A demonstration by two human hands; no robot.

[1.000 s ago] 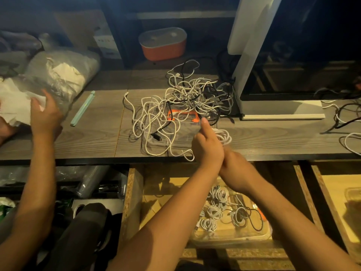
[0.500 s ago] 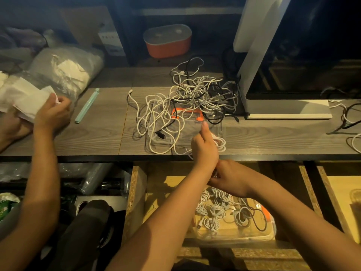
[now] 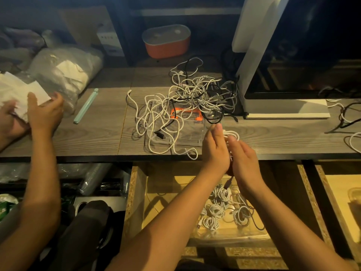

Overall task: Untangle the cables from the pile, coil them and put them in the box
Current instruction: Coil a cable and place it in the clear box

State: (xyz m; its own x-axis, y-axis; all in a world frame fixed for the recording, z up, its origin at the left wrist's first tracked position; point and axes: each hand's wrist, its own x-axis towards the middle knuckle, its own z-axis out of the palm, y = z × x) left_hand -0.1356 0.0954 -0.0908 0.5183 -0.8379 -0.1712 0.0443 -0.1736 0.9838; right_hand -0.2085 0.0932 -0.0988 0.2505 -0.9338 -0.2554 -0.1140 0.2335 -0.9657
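- Grip of the right hand [image 3: 245,163] pinches a white cable [image 3: 232,134], looping it small; the left hand [image 3: 215,151] stands straight-fingered against the loops, and I cannot tell if it holds them.
- The pile [image 3: 192,100] lies on the desk [image 3: 97,133], within reach.
- The box [image 3: 224,239] sits in the drawer [image 3: 134,194] right below, likely so coils drop straight in.

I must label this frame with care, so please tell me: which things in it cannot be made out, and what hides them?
- Head view: how the left hand and right hand hold the white coil; the hands' backs hide it.
- Head view: the number of coils in the box; both forearms cover part of it.
- Head view: the cables at the right; the frame edge cuts them off.
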